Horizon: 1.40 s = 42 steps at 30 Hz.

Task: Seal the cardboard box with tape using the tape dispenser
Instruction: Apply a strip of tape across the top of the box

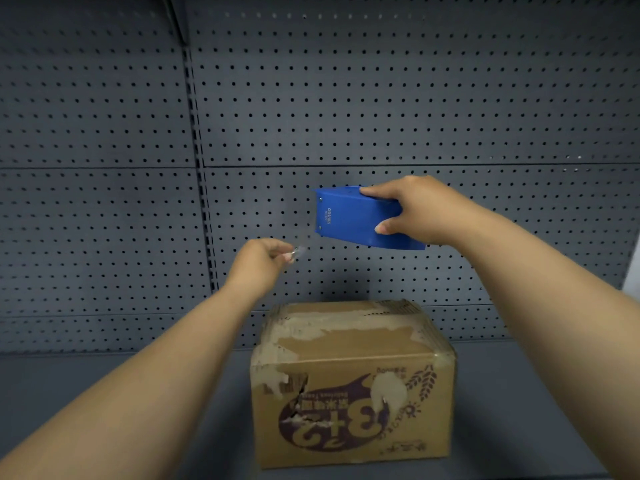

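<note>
A worn cardboard box (353,382) with torn paper patches and a purple printed logo stands on the grey shelf, its top flaps down. High above it my right hand (412,209) grips a blue tape dispenser (353,220) from the right side. My left hand (263,261) is lower and to the left of the dispenser, fingers pinched on the end of a clear tape strip (300,251) that runs faintly up toward the dispenser's left end. Both hands are well above the box and do not touch it.
A grey pegboard wall (381,98) rises behind the box, with a vertical upright (199,161) left of centre. The grey shelf surface (86,382) extends left and right of the box.
</note>
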Each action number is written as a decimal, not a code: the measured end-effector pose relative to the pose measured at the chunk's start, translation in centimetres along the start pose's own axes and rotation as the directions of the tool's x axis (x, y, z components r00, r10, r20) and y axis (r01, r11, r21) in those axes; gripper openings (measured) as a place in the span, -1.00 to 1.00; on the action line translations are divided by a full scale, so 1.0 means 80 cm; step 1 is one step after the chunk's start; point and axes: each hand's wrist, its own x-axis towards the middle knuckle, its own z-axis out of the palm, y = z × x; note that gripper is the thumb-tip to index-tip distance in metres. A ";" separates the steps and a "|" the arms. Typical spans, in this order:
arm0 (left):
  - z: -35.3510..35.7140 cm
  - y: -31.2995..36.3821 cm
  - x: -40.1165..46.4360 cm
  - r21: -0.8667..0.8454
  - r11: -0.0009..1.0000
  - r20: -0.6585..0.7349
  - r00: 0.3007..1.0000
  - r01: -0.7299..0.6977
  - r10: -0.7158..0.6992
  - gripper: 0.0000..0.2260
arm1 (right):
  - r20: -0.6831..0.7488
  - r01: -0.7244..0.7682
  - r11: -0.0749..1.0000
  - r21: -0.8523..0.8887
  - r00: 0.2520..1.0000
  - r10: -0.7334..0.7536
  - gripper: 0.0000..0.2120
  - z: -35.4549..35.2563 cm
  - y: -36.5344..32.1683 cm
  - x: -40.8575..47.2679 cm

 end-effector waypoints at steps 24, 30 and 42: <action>-0.004 -0.018 -0.011 0.478 0.876 0.341 0.905 0.068 -0.256 -0.60 | 0.515 0.110 0.958 -0.265 0.856 0.044 -0.53 -0.014 -0.006 0.016; 0.001 -0.013 -0.007 0.757 0.653 0.316 0.884 -0.016 -0.345 -0.61 | 0.551 0.145 0.948 -0.283 0.834 0.037 -0.53 -0.002 -0.013 0.016; -0.007 -0.023 -0.011 0.633 0.772 0.401 0.833 0.048 -0.381 -0.57 | 0.586 0.150 0.943 -0.296 0.808 0.055 -0.53 0.002 -0.013 0.014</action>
